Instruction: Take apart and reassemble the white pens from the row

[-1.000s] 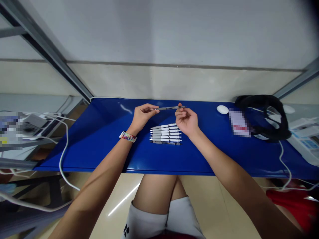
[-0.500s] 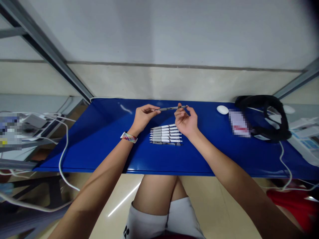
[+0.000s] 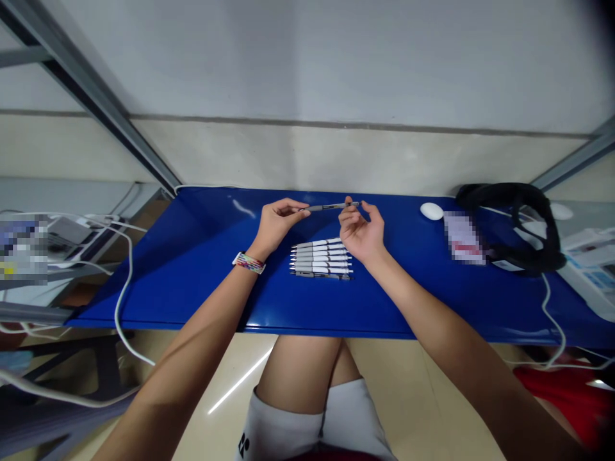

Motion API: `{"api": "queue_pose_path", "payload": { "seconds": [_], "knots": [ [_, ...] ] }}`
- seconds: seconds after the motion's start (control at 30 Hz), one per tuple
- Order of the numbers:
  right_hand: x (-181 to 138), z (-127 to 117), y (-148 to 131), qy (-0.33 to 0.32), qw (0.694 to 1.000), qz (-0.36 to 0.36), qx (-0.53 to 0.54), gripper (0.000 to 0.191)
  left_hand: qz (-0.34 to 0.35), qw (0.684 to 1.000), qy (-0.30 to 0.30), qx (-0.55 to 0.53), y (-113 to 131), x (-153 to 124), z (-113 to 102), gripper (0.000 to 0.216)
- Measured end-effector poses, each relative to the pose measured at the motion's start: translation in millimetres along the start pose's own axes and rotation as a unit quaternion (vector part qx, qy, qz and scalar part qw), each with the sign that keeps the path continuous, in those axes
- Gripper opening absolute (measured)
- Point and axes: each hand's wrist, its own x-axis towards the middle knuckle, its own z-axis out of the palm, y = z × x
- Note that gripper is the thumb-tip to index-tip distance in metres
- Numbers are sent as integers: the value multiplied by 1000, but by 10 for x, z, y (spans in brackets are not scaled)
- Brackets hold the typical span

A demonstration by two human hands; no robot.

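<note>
A dark grey pen (image 3: 327, 207) is held level above the table between my two hands. My left hand (image 3: 278, 224) pinches its left, tip end between thumb and fingers. At the other end, my right hand (image 3: 362, 230) has its fingers on the pen near the clip, palm turned up, with the thumb close to the pen's end. Below lies a row of several white-and-grey pens (image 3: 319, 254), side by side with tips to the left. The nearest one in the row is a grey pen (image 3: 319, 275). My right hand covers the right ends of the farthest pens.
The blue table (image 3: 192, 275) has a wall behind it. To the right are a white mouse-like oval object (image 3: 431, 211), a blurred-out card (image 3: 464, 238) and a black strap-like headset (image 3: 542, 256). White cables (image 3: 116, 307) hang at the left edge.
The camera view has shifted very slightly. Both hands keep their hold on the pen, and the row of pens is unchanged.
</note>
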Motion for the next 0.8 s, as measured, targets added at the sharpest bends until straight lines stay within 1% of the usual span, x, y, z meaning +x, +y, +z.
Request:
{"api": "queue_pose_path", "payload": {
  "seconds": [0.1,0.17,0.27,0.33,0.5,0.6,0.7,0.8],
  "knots": [
    [10,-9,5,16,999,11,26,12,1,1000,0,9,-8,2,0,30],
    [28,-39,12,-5,1000,6,22,13,0,1000,0,13,-9,2,4,32],
    [60,-94,13,-53,998,-10,-9,20,-2,1000,-1,11,-5,3,7,33],
    [80,-125,9,-68,997,-15,-31,20,-2,1000,2,10,-3,3,5,32],
    [97,-142,11,-43,999,-8,-17,13,2,1000,-1,16,-2,2,0,33],
    [84,-104,5,-33,999,-13,-26,20,3,1000,0,9,6,3,-4,32],
    [88,-68,-15,-15,996,-26,-88,27,4,1000,-5,7,20,5,-20,30],
    [112,-83,-57,9,981,-68,-184,23,-4,999,-37,15,36,6,-58,30]
  ]
}}
